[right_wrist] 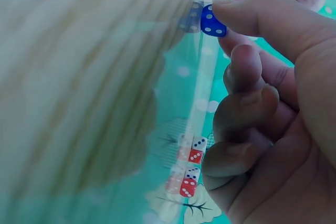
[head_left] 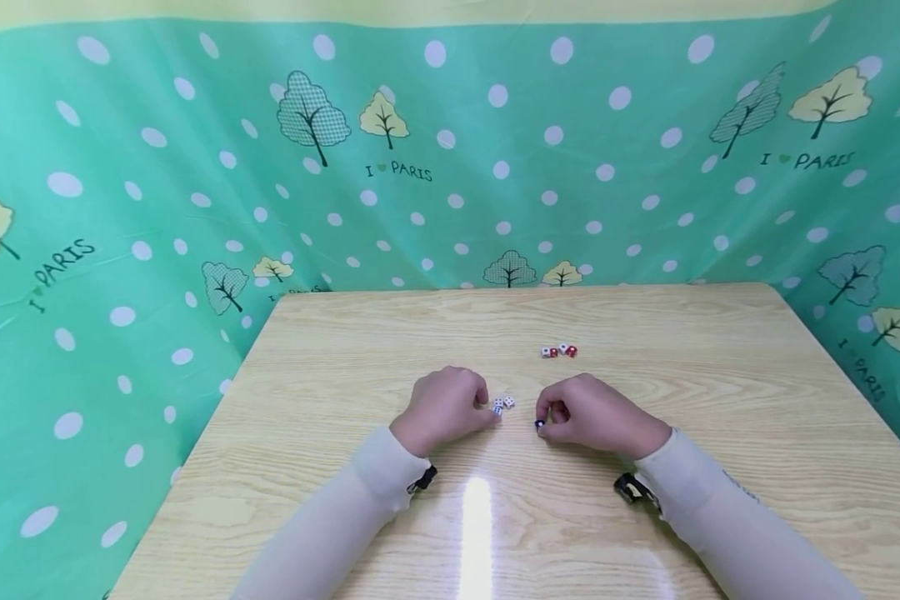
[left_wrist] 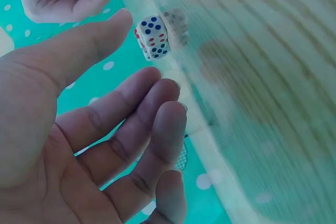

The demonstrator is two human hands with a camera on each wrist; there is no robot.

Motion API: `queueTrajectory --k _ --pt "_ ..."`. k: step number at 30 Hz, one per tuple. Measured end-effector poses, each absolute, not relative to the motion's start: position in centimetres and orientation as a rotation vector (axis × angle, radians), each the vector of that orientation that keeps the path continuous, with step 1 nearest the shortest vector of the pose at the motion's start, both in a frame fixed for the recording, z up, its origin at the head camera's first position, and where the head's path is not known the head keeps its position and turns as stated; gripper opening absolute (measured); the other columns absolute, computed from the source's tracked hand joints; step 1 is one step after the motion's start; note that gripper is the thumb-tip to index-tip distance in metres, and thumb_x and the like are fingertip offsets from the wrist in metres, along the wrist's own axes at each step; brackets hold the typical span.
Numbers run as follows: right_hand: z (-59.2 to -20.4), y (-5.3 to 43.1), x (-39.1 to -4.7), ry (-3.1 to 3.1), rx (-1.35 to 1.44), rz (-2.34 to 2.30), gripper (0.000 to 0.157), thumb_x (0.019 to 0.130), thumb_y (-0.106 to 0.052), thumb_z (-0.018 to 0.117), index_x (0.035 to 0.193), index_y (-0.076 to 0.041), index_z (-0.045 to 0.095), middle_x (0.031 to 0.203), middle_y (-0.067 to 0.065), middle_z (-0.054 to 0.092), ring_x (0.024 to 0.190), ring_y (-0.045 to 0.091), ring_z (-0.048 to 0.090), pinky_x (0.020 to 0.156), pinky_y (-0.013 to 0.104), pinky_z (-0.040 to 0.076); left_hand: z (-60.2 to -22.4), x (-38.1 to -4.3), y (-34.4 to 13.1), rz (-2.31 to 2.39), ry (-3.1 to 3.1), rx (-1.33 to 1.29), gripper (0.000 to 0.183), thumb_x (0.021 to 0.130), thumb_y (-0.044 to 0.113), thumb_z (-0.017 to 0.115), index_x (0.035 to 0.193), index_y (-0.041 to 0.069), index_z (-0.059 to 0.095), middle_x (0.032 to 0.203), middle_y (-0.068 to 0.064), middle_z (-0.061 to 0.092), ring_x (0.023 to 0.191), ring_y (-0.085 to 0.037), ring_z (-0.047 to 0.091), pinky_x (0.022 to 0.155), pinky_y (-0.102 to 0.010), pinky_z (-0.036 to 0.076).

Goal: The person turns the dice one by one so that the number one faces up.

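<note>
My right hand [head_left: 596, 417] pinches a blue die [right_wrist: 212, 22] with white pips between thumb and index finger, low over the table. The other fingers of that hand are curled. Beside my left hand [head_left: 450, 408] sits a small cluster of white dice [head_left: 509, 402], close to its thumb and fingertips. In the left wrist view, the left fingers are loosely bent around empty space, and the thumb is just short of a white die [left_wrist: 152, 24] with blue and red pips.
Farther back on the wooden table [head_left: 360, 333], red dice [head_left: 572, 352] and white dice [head_left: 546, 352] sit in a short row. A green dotted curtain [head_left: 495, 200] hangs behind and along both sides. Light glares off the tabletop between the forearms.
</note>
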State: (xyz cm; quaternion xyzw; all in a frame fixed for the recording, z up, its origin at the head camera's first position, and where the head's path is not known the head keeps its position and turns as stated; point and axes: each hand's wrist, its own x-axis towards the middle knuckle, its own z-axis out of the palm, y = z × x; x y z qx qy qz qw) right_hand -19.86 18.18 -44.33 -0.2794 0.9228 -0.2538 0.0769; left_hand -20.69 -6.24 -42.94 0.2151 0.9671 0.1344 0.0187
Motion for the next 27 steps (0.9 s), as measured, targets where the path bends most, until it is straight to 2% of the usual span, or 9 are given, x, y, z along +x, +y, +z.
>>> queueTrajectory --k 4,11,16,21,27 --pt "-44.23 18.24 -19.93 2.756 -0.838 -0.752 0.012 0.078 -0.031 0.077 0.083 -0.031 0.067 0.056 -0.012 0.053 0.05 0.002 0.047 0.053 0.022 0.043 -42.99 -20.66 -6.05 0.42 3.001 0.665 0.028 0.072 0.052 0.075 0.061 0.031 0.061 0.06 0.017 0.055 0.054 -0.007 0.051 0.044 -0.03 0.039" --pt "-44.26 18.44 -20.13 2.74 -0.859 -0.732 0.016 0.078 -0.026 0.077 0.09 -0.031 0.068 0.059 -0.012 0.054 0.052 0.002 0.048 0.052 0.021 0.042 -43.06 -20.78 -5.7 0.403 2.996 0.658 0.028 0.072 0.052 0.075 0.059 0.032 0.06 0.06 0.017 0.055 0.055 -0.008 0.051 0.045 -0.031 0.039" --pt "-44.22 18.52 -20.18 2.722 -0.87 -0.747 0.012 0.079 -0.023 0.076 0.086 -0.031 0.071 0.06 -0.012 0.056 0.053 0.003 0.049 0.051 0.021 0.042 -43.3 -20.92 -5.61 0.38 3.0 0.658 0.025 0.074 0.049 0.074 0.061 0.032 0.063 0.062 0.017 0.056 0.055 -0.006 0.051 0.044 -0.03 0.039" --pt "-44.11 18.7 -20.28 2.74 -0.822 -0.747 0.009 0.078 -0.026 0.078 0.083 -0.03 0.072 0.058 -0.012 0.055 0.052 0.003 0.048 0.051 0.021 0.041 -43.28 -20.98 -5.74 0.362 3.002 0.671 0.018 0.078 0.04 0.072 0.065 0.029 0.065 0.064 0.017 0.057 0.056 -0.005 0.051 0.044 -0.027 0.039" --pt "-44.38 18.99 -20.46 2.738 -0.788 -0.76 0.009 0.076 -0.029 0.08 0.078 -0.032 0.072 0.057 -0.015 0.055 0.051 0.001 0.046 0.05 0.021 0.04 -43.0 -20.85 -6.21 0.357 2.987 0.656 0.016 0.078 0.034 0.073 0.065 0.028 0.065 0.063 0.017 0.057 0.057 -0.006 0.052 0.044 -0.029 0.04"
